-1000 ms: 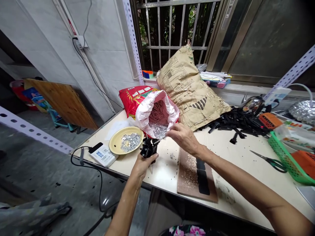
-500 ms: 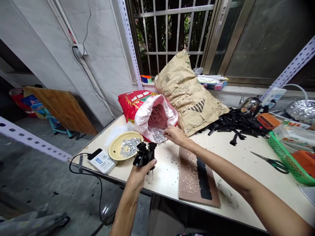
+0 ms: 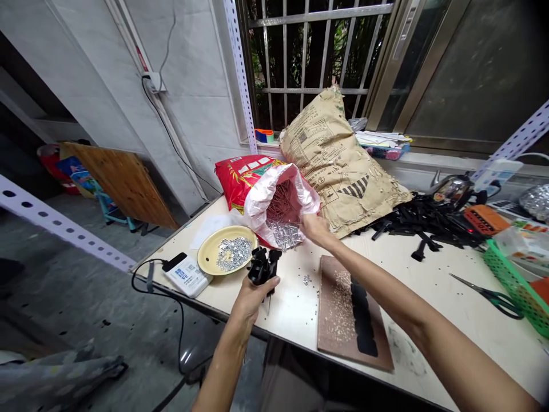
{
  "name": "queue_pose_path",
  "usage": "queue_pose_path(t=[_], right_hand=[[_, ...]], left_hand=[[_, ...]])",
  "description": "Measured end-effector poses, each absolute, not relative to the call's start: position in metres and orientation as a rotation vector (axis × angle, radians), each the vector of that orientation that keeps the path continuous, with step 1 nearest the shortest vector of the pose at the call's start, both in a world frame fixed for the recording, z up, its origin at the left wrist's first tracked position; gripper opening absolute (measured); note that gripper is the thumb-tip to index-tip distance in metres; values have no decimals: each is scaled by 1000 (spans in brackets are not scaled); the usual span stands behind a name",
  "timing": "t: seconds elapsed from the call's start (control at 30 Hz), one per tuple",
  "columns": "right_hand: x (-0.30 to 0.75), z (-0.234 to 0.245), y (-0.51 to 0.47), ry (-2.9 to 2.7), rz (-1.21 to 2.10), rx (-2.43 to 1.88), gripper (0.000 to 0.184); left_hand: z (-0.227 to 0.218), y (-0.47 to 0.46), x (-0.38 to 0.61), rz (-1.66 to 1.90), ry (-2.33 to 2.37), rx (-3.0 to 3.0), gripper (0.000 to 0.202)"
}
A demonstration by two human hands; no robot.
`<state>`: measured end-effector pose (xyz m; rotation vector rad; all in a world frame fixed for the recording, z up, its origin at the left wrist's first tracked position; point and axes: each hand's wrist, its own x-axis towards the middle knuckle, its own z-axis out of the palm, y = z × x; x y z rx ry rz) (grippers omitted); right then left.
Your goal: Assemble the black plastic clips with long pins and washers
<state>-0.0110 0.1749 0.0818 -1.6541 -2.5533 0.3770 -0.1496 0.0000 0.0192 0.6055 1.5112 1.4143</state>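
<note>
Several black plastic parts (image 3: 263, 266) are gripped together in our left hand (image 3: 251, 297), thumb on one side, raised just above the front edge of the table (image 3: 295, 317), left of its middle. A thin pin (image 3: 269, 306) points down beneath them. Our right hand (image 3: 316, 229) reaches across to the open mouth of a red bag (image 3: 238, 177), its fingers at the right side of the pale rim, beside loose silvery pins (image 3: 286, 236). We cannot tell whether those fingers hold a pin, since their tips are hidden.

The bag lies on its side near the table's far left corner, with reddish pins (image 3: 281, 200) deeper inside. Just in front of it, toward the left edge, we have a yellow dish (image 3: 206, 249) with small metal pieces (image 3: 234, 253). A white power bank (image 3: 189, 277) lies by the front left corner, touching the dish or nearly so.

At the front edge, below our right forearm, lies a brown board (image 3: 334, 343) with a row of black pads (image 3: 364, 326). A tan paper sack (image 3: 317, 143) leans along the far edge; right of it spreads a black heap (image 3: 429, 220). Scissors (image 3: 501, 300) lie beside a green basket (image 3: 510, 280), toward the right end.
</note>
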Motion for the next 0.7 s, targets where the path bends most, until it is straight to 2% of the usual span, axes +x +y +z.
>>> queue_pose_path(t=[0.07,0.13,0.2,0.27,0.37,0.53,0.6,0.7], right_hand=[[10,95,167,-2573,370,-1442,22],[28,107,155,-2587,325,-1043,20],[40,118,142,-2586,217,-658,19],[45,126,129,-2620,68,-493,20],[43,131,116,-2684,-106,-487,21],[38,111,103,-2820,-176,-585,12],[38,102,99,-2786,-40,-745,14],[40,103,96,-2506,474,-870,13]], left_hand=[[13,3,-152,1425,1558,717,45],[7,8,-153,1408,1608,846,38],[3,13,-152,1379,1674,973,32],[4,17,-150,1364,1757,1073,30],[9,20,-147,1335,1853,1155,31],[18,19,-141,1326,1841,1230,32],[18,18,-139,1310,1861,1244,31],[15,17,-137,1295,1870,1241,28]])
